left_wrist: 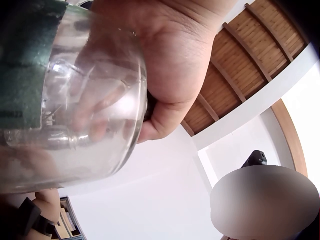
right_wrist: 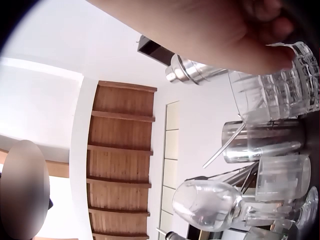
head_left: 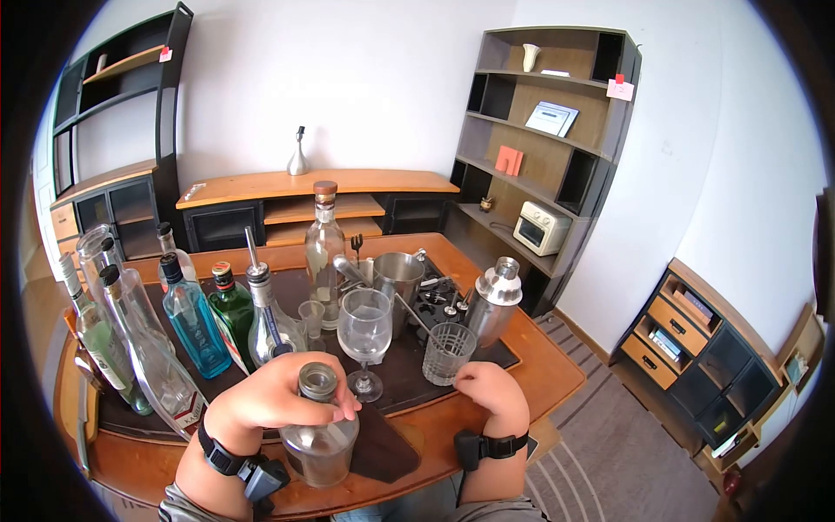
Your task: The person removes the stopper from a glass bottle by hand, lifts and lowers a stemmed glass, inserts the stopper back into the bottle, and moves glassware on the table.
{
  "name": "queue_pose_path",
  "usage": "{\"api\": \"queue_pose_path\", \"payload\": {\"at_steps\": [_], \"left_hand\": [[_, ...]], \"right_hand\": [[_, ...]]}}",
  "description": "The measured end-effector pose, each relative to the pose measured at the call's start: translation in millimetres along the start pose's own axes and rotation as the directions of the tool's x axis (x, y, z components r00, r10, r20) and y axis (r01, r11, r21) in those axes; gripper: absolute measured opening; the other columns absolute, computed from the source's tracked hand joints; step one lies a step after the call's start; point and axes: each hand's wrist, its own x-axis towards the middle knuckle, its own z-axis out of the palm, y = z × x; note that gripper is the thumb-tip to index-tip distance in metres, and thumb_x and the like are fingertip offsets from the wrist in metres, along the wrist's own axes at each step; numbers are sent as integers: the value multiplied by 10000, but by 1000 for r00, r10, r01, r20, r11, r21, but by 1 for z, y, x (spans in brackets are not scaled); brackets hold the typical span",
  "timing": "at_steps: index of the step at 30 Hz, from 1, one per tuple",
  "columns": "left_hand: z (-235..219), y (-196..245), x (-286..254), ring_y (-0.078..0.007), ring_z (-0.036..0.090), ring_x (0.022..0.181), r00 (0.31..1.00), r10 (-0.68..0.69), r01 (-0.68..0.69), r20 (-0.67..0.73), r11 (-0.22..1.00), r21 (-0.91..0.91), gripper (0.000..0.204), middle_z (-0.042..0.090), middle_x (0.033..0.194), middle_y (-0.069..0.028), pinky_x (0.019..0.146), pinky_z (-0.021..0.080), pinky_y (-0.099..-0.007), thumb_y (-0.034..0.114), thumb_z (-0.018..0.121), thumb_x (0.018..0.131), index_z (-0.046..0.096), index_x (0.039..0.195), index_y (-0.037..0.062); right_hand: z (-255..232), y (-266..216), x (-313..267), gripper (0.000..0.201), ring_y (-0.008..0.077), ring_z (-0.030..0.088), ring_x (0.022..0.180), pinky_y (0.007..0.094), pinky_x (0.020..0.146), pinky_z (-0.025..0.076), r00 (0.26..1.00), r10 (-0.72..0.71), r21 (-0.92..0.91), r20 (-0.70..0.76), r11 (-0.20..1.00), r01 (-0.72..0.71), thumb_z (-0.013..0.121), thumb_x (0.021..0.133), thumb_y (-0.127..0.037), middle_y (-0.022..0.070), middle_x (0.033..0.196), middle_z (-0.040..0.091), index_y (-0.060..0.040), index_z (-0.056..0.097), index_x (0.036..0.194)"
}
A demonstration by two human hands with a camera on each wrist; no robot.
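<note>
A clear glass bottle (head_left: 322, 461) stands at the table's near edge, uncapped, its open mouth facing up. My left hand (head_left: 265, 391) holds it at the shoulder, thumb and fingers curled round below the neck. The left wrist view shows a dark green label on the clear bottle (left_wrist: 107, 112). My right hand (head_left: 494, 390) hangs loosely curled beside a cut-glass tumbler (head_left: 449, 355) and grips nothing. In the right wrist view that hand overlaps the tumbler (right_wrist: 280, 95). A long metal stirrer leans in the tumbler. A stemmed wine glass (head_left: 365, 324) stands between the hands.
Several bottles, including a blue one (head_left: 196, 317) and a green one (head_left: 233, 306), crowd the left side. Behind the wine glass are a tall corked bottle (head_left: 324, 252) and a metal mixing tin (head_left: 398, 283). A steel shaker (head_left: 496, 300) stands at right on the dark mat.
</note>
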Motion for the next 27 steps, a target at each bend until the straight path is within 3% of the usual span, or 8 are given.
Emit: {"api": "queue_pose_path", "payload": {"at_steps": [2,5,8,14,19,23,25,27], "left_hand": [[-1,-1,0,-211,656,913,1000,0,0,7,1000,13,132,665,866,-100,849,504,-344,-32,662,750,596,856,11],[-1,-2,0,-206,657,908,1000,9,-10,19,999,41,140,667,870,-101,838,504,-336,-21,664,745,598,865,9],[-2,-2,0,-266,664,926,1000,-16,16,6,999,33,193,678,851,-129,871,505,-395,-86,650,710,579,865,4],[2,0,0,-245,661,925,1000,-3,4,-2,999,32,153,671,850,-107,857,504,-364,-59,667,751,592,868,4],[2,0,-2,-209,657,935,1000,-8,6,19,997,77,149,676,901,-96,846,500,-326,-12,680,777,601,903,3],[1,-7,0,-120,615,817,997,76,-80,27,977,198,187,664,842,-34,736,484,-280,142,722,774,614,879,31],[1,-4,-1,-165,650,905,998,45,-57,49,965,257,163,677,904,-72,825,499,-301,40,699,789,607,920,8],[1,-5,0,-156,649,904,997,50,-66,66,958,278,174,675,905,-68,820,501,-290,63,697,791,606,928,7]], "right_hand": [[-7,-5,-1,182,222,608,609,340,578,486,976,169,48,-140,985,-164,674,755,-170,110,669,627,-29,654,868],[-1,9,7,206,238,630,668,344,625,497,927,232,84,-294,973,-217,706,749,-186,126,717,644,-30,647,871],[2,6,6,231,261,634,772,352,706,499,949,181,-26,-259,981,-194,741,737,-198,140,836,632,-43,644,878],[2,8,8,271,311,597,866,374,796,482,933,267,-104,-240,949,-298,770,708,-220,150,953,540,-73,648,900],[9,32,12,276,297,605,860,380,772,488,954,203,-98,-219,969,-229,761,700,-177,151,917,605,-54,638,913],[12,41,12,248,241,614,711,348,657,495,960,224,14,-165,974,-225,730,723,-128,105,831,643,-50,628,934],[21,48,5,201,180,581,626,309,533,467,857,50,-15,-513,998,-67,698,769,-121,58,793,621,-64,617,945],[20,31,-6,155,118,539,589,256,459,430,731,120,308,-671,943,128,657,820,-107,23,768,589,-72,598,959]]}}
